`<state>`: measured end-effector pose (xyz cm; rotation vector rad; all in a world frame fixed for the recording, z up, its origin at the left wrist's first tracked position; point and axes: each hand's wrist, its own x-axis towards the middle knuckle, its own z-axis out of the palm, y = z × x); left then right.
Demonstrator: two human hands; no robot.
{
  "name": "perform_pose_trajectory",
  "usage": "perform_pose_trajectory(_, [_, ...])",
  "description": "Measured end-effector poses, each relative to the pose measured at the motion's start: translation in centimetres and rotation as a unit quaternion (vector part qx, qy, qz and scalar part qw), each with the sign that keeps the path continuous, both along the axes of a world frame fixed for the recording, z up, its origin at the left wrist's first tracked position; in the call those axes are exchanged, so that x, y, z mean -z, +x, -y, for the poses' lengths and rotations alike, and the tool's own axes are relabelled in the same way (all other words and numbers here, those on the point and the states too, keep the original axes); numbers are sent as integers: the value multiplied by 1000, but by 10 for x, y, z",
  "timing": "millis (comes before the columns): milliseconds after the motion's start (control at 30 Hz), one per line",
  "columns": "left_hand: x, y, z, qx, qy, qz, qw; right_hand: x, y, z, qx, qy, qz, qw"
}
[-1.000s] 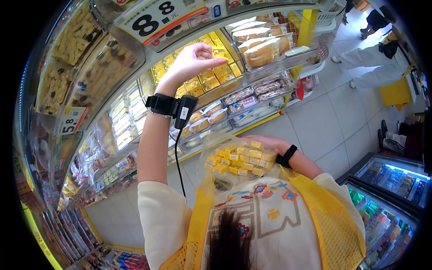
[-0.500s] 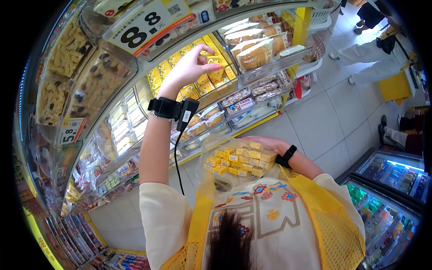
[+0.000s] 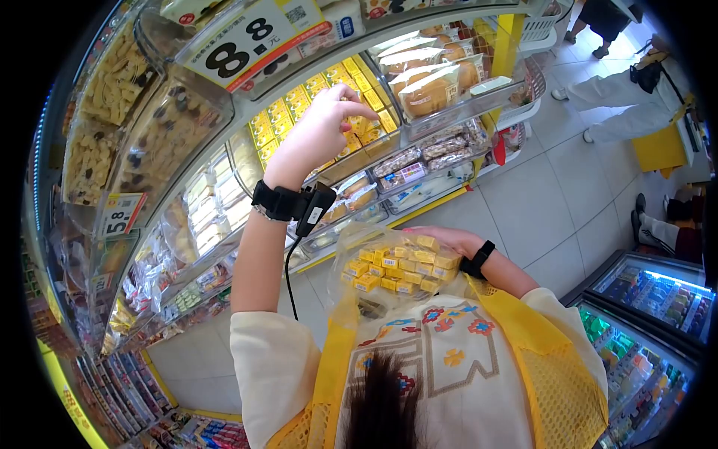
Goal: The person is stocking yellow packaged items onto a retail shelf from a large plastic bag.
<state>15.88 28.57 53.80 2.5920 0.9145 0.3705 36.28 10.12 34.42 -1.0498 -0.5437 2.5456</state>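
My left hand [image 3: 320, 129] is over a shelf bin of small yellow boxes [image 3: 298, 103], packed in rows. Its fingers are bent and apart, the index finger stretching toward the boxes at the bin's right side. I see nothing held in it, though the palm side is partly hidden. Near my chest, my right hand [image 3: 441, 238] grips the rim of a clear plastic bag [image 3: 345, 247]. Inside the bag lies a pile of yellow boxes [image 3: 396, 266] that look like those in the bin. My right fingers are partly hidden behind the bag.
Packaged bread [image 3: 430, 91] sits right of the bin, with wrapped snacks [image 3: 400, 168] below it. A price sign [image 3: 250, 41] hangs above. White baskets [image 3: 527, 82] jut from the shelf end. Glass-topped freezers [image 3: 636, 352] stand at the lower right. Other people's legs [image 3: 609, 97] are in the aisle.
My left hand has shifted slightly right and down and turned over, its fingers now pointing toward the boxes. My right hand and the bag have stayed nearly still.
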Motion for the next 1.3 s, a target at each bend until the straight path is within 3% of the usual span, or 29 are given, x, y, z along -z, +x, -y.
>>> perform_pose_trajectory(100, [5,1,-1,-42,-71,70,994,1,0,0,-8,19,8,1000])
perform_pose_trajectory(200, [5,0,-3,-53,26,25,998,0,-1,-1,-14,16,12,1000])
perform_pose_trajectory(300, [7,-2,-4,-70,-29,68,995,1,0,0,-15,18,11,1000])
perform_pose_trajectory(433, [3,-1,-3,-78,7,61,995,0,-1,0,-8,5,6,1000])
perform_pose_trajectory(500, [-1,1,1,-115,-30,75,990,3,-1,0,-7,6,7,1000])
perform_pose_trajectory(833, [-3,12,16,-99,28,-58,993,18,-2,-1,1,-14,-14,1000])
perform_pose_trajectory(1167, [1,25,24,-103,-22,33,994,9,-1,-1,-2,-25,-7,1000])
perform_pose_trajectory(1300, [6,21,23,-71,76,-7,995,13,-1,-1,2,-21,-15,1000])
